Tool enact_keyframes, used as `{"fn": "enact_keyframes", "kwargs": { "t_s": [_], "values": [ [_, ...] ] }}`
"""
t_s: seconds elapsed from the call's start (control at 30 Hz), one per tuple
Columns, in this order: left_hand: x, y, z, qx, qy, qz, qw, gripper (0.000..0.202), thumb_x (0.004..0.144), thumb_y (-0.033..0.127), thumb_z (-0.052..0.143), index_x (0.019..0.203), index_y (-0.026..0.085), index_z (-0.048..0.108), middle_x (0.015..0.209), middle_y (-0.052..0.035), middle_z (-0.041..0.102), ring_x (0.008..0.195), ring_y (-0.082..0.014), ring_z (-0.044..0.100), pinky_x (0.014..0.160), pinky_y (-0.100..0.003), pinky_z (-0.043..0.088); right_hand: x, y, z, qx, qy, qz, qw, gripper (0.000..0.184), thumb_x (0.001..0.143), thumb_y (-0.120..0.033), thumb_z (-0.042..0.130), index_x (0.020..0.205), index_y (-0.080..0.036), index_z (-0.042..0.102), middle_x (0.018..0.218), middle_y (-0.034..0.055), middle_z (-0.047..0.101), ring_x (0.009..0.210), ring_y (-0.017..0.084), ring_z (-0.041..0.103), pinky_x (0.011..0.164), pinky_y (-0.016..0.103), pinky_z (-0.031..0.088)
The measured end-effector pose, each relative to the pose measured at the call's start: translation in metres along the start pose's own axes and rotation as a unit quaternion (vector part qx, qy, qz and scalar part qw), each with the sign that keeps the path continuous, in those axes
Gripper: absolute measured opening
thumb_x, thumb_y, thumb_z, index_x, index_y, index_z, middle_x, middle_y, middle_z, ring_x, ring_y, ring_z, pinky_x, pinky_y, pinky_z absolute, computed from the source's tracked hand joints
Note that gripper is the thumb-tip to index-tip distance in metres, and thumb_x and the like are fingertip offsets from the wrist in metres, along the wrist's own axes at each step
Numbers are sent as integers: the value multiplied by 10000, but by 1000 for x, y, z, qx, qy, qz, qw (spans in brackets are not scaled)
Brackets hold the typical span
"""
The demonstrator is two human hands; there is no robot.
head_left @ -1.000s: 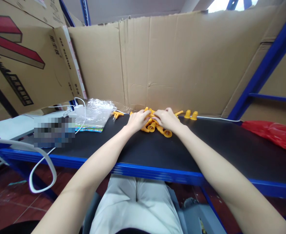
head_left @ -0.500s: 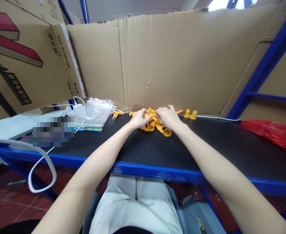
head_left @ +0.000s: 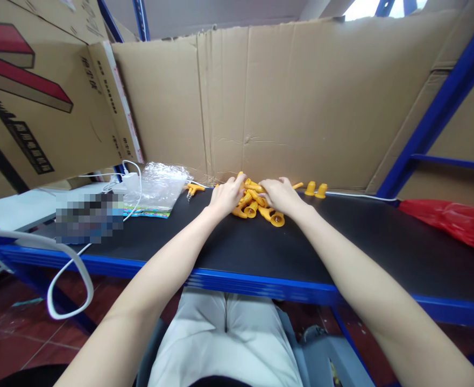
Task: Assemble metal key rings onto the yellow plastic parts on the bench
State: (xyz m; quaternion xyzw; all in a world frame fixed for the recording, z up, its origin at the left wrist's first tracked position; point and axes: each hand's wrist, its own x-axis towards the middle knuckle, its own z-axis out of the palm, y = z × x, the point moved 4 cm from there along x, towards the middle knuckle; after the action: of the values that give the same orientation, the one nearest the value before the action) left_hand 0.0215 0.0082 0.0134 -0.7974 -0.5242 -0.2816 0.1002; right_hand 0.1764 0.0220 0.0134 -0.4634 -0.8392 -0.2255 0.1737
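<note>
A heap of small yellow plastic parts (head_left: 256, 205) lies on the black bench top (head_left: 261, 247), close to the cardboard back wall. My left hand (head_left: 225, 196) rests on the left side of the heap, fingers curled around a yellow part whose tip shows above them. On the right side of the heap, my right hand (head_left: 280, 196) has its fingers bent down and pinched on parts. The two hands almost touch over the middle. Two yellow caps (head_left: 316, 189) stand apart to the right. A yellow T-shaped piece with a spring (head_left: 193, 188) lies to the left.
A clear plastic bag (head_left: 158, 187) lies left of the heap, with a white charger and cable (head_left: 128, 178) beside it. A red plastic bag (head_left: 457, 221) lies at the right. Cardboard sheets (head_left: 285, 102) wall in the back and left. A blue shelf post (head_left: 438, 107) rises at right.
Both hands have stayed on the heap, shifting their fingers among the parts. The left hand's fingers have reached a little farther back; the right hand's raised finger has come down.
</note>
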Motion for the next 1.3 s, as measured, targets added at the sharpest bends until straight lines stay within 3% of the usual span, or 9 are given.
{"fn": "enact_keyframes", "kwargs": {
  "t_s": [0.13,0.3,0.43,0.53,0.73,0.87,1.0,1.1,1.3],
  "values": [
    [0,2,0,-19,14,-15,1000,372,865,302,445,1231,266,389,1124,-87,580,960,-222,602,802,-332,440,0,0,-9,-12,48,17,999,178,859,-188,427,959,-152,570,924,98,640,893,227,546,887,406,244],
    [5,-4,11,-108,7,-50,993,341,778,320,552,1099,238,471,848,-37,639,783,-192,612,697,-297,451,-2,0,-11,-46,64,8,997,201,850,-132,387,928,-184,566,900,80,620,888,220,501,908,433,209],
    [8,-11,21,-236,-47,-122,963,279,720,317,600,949,178,523,679,-4,606,576,-119,554,563,-229,432,-1,-3,-13,-78,95,-8,992,220,851,-106,362,928,-182,554,910,83,606,891,223,483,907,431,219],
    [7,-11,21,-288,-79,-132,945,252,747,334,559,936,168,534,605,19,582,485,-88,504,500,-200,403,0,-6,-13,-98,116,-11,988,219,842,-87,355,924,-163,543,916,95,600,885,225,481,913,422,222],
    [6,-5,11,-90,-33,-46,994,273,707,359,570,916,193,628,796,-45,657,770,-192,603,660,-260,432,1,-4,-7,-80,104,-13,991,221,810,-57,357,931,-146,520,892,105,607,861,230,491,899,411,218],
    [4,-5,11,-34,-32,-25,999,310,744,375,523,987,220,636,876,-57,671,848,-217,611,701,-275,434,0,2,-2,-39,66,-18,997,202,815,-102,406,984,-136,513,891,101,618,857,228,506,813,361,260],
    [3,-14,11,10,-27,-43,999,341,766,369,497,1063,254,618,909,-61,670,859,-226,615,717,-295,438,-2,1,6,-18,28,-42,999,199,869,-225,432,1025,-146,528,948,106,621,892,231,511,781,343,272],
    [4,-17,12,26,-34,-51,998,337,775,353,495,1080,269,612,914,-53,672,866,-219,615,731,-292,440,-2,0,9,-19,13,-45,999,189,879,-227,422,1006,-155,542,953,104,619,894,229,510,790,350,273],
    [4,-9,9,26,-27,-37,999,317,793,339,480,1068,260,616,887,-49,680,833,-211,625,719,-289,444,-1,0,-5,-45,91,-50,994,168,812,-118,413,926,-167,526,939,95,603,909,231,485,883,397,226]
  ]
}}
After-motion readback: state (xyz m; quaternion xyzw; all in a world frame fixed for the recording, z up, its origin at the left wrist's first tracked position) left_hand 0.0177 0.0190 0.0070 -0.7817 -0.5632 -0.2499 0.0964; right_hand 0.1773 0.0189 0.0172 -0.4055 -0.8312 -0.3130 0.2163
